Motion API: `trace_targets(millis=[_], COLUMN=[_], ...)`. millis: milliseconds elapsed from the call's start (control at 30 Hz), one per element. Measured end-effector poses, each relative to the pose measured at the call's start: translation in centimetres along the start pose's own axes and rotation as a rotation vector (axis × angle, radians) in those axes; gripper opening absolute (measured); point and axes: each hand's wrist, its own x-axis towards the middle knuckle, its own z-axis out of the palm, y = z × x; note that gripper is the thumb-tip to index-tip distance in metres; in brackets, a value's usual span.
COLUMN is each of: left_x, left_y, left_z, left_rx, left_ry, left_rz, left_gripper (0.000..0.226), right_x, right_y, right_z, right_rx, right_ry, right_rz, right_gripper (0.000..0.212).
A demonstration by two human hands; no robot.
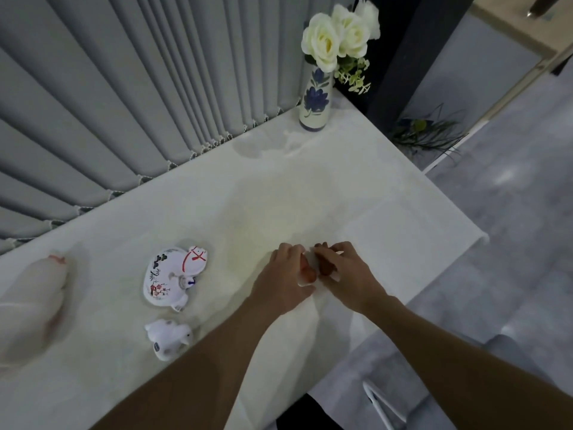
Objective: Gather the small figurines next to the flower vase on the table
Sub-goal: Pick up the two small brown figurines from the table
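My left hand point(283, 276) and my right hand point(344, 271) meet near the table's front right edge, both closed on a small white and reddish-brown figurine point(311, 268), mostly hidden by my fingers. A flat white painted figurine point(173, 274) with red and blue marks lies to the left. A small white elephant-like figurine point(169, 336) lies in front of it. The flower vase point(314, 102), white with blue flowers and holding white roses, stands at the far corner of the white table point(279, 187).
A pale pink plush-like shape point(31, 308) lies at the table's left end. Grey vertical blinds point(124, 88) run along the far edge. The table's right edge drops to a grey floor point(511, 197); a white chair frame point(384, 405) sits below.
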Motion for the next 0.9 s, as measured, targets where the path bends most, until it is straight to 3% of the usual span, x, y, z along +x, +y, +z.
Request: trace_targets(millis=[100, 233, 367, 467, 600, 700, 767, 900], left_x=[0.7, 1.2, 1.7, 1.9, 1.7, 1.6, 1.6, 1.5], left_y=[0.5, 0.7, 0.5, 0.2, -0.2, -0.9, -1.2, -2.0], left_z=[0.4, -0.2, -1.0, -1.5, -1.8, -1.4, -1.5, -1.5], left_rx=[-0.024, -0.220, -0.277, -0.298, -0.278, -0.297, -0.324, -0.280], left_ry=[0.039, -0.004, 0.025, 0.015, 0.068, 0.043, 0.032, 0.076], left_rz=[-0.056, -0.190, -0.167, -0.106, -0.040, -0.041, -0.065, -0.026], left_gripper=[0.053, 0.070, 0.027, 0.026, 0.033, 0.020, 0.034, 0.027], right_x=[-0.3, -0.1, 0.7, 1.0, 1.4, 1.7, 1.7, 1.4], right_y=[-0.2, -0.6, -0.5, -0.4, 0.1, 0.5, 0.8, 1.5], right_z=[-0.5, -1.3, -1.7, -1.4, -0.8, -0.3, 0.0, 0.5], right_rx=[0.011, 0.067, 0.170, 0.168, 0.212, 0.295, 0.327, 0.370], right_ry=[0.060, 0.191, 0.210, 0.215, 0.244, 0.262, 0.253, 0.249], right_rz=[-0.032, -0.032, 0.055, 0.023, 0.026, 0.069, 0.089, 0.113], right_gripper=[0.053, 0.034, 0.021, 0.013, 0.014, 0.022, 0.025, 0.028])
